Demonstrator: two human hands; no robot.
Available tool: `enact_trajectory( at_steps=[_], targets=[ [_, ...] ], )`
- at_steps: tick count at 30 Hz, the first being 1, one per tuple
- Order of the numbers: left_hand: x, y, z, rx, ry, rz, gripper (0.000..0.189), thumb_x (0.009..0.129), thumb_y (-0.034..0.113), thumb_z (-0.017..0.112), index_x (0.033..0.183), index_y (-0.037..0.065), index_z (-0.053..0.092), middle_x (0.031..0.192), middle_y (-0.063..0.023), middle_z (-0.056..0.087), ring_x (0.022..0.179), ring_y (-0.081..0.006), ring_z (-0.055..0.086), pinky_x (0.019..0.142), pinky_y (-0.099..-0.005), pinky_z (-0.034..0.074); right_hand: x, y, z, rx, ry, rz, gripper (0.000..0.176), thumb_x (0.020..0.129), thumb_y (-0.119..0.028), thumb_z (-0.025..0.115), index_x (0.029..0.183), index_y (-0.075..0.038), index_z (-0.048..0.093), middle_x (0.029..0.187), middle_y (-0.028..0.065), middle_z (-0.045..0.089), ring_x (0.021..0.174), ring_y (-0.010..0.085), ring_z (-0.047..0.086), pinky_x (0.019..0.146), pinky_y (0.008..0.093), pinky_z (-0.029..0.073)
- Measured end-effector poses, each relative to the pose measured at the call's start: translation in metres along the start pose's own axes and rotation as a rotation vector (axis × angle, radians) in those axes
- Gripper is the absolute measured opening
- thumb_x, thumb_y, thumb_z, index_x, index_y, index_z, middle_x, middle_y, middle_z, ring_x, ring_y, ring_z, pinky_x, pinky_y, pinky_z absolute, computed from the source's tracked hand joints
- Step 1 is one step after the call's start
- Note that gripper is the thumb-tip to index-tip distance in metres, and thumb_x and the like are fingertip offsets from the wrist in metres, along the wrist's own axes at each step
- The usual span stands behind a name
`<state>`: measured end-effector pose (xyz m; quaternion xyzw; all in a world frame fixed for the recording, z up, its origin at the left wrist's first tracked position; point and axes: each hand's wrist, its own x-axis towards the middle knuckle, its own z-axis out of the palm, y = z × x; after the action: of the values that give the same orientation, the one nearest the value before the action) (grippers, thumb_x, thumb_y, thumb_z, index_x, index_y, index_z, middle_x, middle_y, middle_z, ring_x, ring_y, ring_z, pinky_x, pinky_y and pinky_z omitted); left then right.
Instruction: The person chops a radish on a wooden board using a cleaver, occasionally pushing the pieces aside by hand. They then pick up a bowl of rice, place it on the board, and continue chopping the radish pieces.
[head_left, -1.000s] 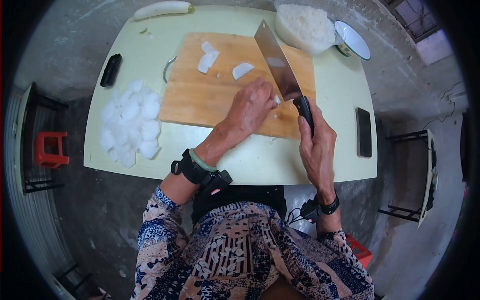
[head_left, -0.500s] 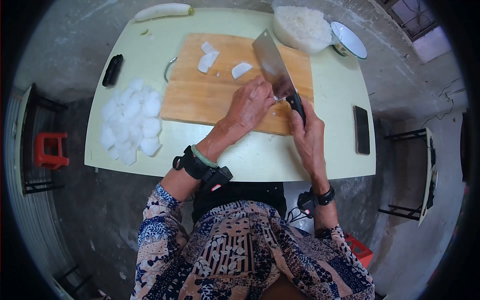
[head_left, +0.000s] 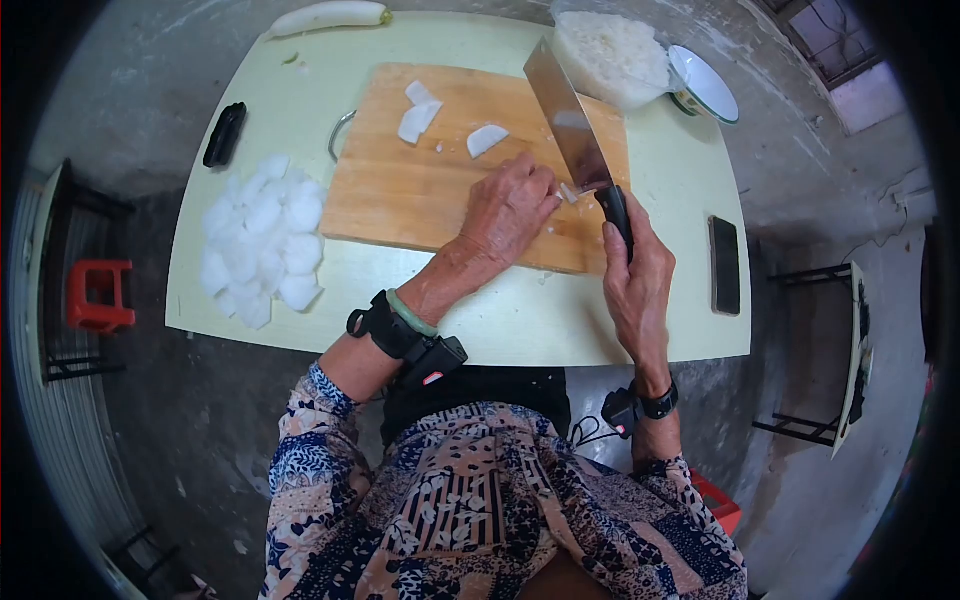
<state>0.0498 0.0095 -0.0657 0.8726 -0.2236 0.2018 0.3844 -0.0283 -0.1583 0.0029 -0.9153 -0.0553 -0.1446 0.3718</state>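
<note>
My right hand (head_left: 640, 275) is wrapped round the black handle of a cleaver (head_left: 568, 115), its broad blade pointing up and left over the right side of a wooden cutting board (head_left: 385, 190). Left of the blade, my left hand (head_left: 512, 205) rests on the board with its fingers curled together; whatever lies under them is hidden. Small white radish shreds (head_left: 568, 192) lie between its fingertips and the cleaver. Farther up the board are a half-round radish slice (head_left: 486, 140) and overlapping radish pieces (head_left: 420, 115).
A pile of thin radish slices (head_left: 262, 240) sits left of the board. A whole white radish (head_left: 330, 18) lies at the far edge. At the back right are a container of shredded radish (head_left: 610, 55) and an enamel bowl (head_left: 706, 85). A phone (head_left: 724, 265) and black object (head_left: 225, 135) flank the board.
My right hand and the cleaver have shifted right, opening a gap from my left fingertips. My left hand has moved slightly right and stays curled on the board.
</note>
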Motion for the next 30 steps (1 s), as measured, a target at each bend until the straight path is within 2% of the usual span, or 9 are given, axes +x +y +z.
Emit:
enact_trajectory(
  at_steps=[3, 5, 11, 15, 20, 26, 30],
  targets=[
    [0.000, 0.000, 0.001, 0.016, 0.003, -0.002, 0.015, 0.087, 0.015, 0.077, 0.093, 0.005, 0.067, 0.092, -0.0108, 0.059, 0.089, -0.0328, 0.065, 0.074, -0.0454, 0.055, 0.002, 0.000, 0.001, -0.027, 0.044, -0.076, 0.034, 0.102, -0.005, 0.055, 0.136, -0.002, 0.056, 0.108, 0.0265, 0.070, 0.095, 0.0416, 0.071, 0.083, 0.0447, 0.055],
    [-0.001, 0.001, 0.000, 0.014, -0.001, -0.006, 0.016, 0.086, 0.016, 0.077, 0.093, 0.005, 0.068, 0.092, -0.0108, 0.059, 0.089, -0.0328, 0.065, 0.074, -0.0454, 0.055, 0.007, 0.001, 0.001, -0.032, -0.109, 0.065, 0.035, 0.101, -0.004, 0.055, 0.136, -0.002, 0.056, 0.105, 0.0263, 0.070, 0.092, 0.0416, 0.071, 0.080, 0.0448, 0.054],
    [-0.001, -0.001, 0.002, -0.025, 0.014, -0.040, 0.016, 0.085, 0.015, 0.078, 0.090, 0.004, 0.068, 0.092, -0.0115, 0.058, 0.090, -0.0338, 0.065, 0.075, -0.0459, 0.055, 0.008, 0.003, -0.002, -0.022, -0.061, -0.004, 0.035, 0.101, -0.003, 0.055, 0.136, -0.002, 0.057, 0.101, 0.0266, 0.069, 0.087, 0.0420, 0.070, 0.077, 0.0444, 0.054],
    [-0.003, 0.000, 0.002, 0.011, 0.007, 0.002, 0.016, 0.084, 0.015, 0.079, 0.088, 0.004, 0.067, 0.091, -0.0117, 0.056, 0.089, -0.0339, 0.064, 0.074, -0.0460, 0.055, 0.004, -0.001, -0.005, -0.053, -0.025, 0.017, 0.035, 0.101, -0.003, 0.055, 0.136, -0.002, 0.057, 0.100, 0.0270, 0.069, 0.087, 0.0417, 0.070, 0.077, 0.0445, 0.053],
    [-0.002, 0.002, 0.001, 0.037, 0.018, 0.019, 0.017, 0.083, 0.014, 0.079, 0.087, 0.004, 0.067, 0.090, -0.0116, 0.055, 0.087, -0.0335, 0.063, 0.073, -0.0459, 0.054, 0.008, -0.002, -0.006, -0.017, -0.122, 0.119, 0.036, 0.101, -0.002, 0.054, 0.137, -0.002, 0.057, 0.102, 0.0258, 0.070, 0.088, 0.0414, 0.070, 0.079, 0.0443, 0.054],
    [-0.003, 0.002, 0.003, 0.004, 0.032, 0.018, 0.017, 0.083, 0.016, 0.080, 0.087, 0.004, 0.068, 0.089, -0.0118, 0.055, 0.087, -0.0330, 0.063, 0.073, -0.0456, 0.054, -0.003, -0.012, -0.007, 0.011, -0.005, -0.018, 0.037, 0.100, -0.002, 0.054, 0.137, -0.001, 0.056, 0.106, 0.0289, 0.068, 0.094, 0.0433, 0.070, 0.082, 0.0456, 0.053],
    [-0.003, 0.002, 0.003, 0.027, 0.028, 0.020, 0.015, 0.083, 0.014, 0.078, 0.086, 0.003, 0.069, 0.088, -0.0118, 0.055, 0.087, -0.0328, 0.063, 0.073, -0.0455, 0.054, -0.002, -0.001, 0.004, -0.052, -0.095, 0.071, 0.038, 0.100, -0.002, 0.054, 0.139, -0.001, 0.056, 0.109, 0.0298, 0.068, 0.095, 0.0432, 0.071, 0.082, 0.0447, 0.054]
  ],
)
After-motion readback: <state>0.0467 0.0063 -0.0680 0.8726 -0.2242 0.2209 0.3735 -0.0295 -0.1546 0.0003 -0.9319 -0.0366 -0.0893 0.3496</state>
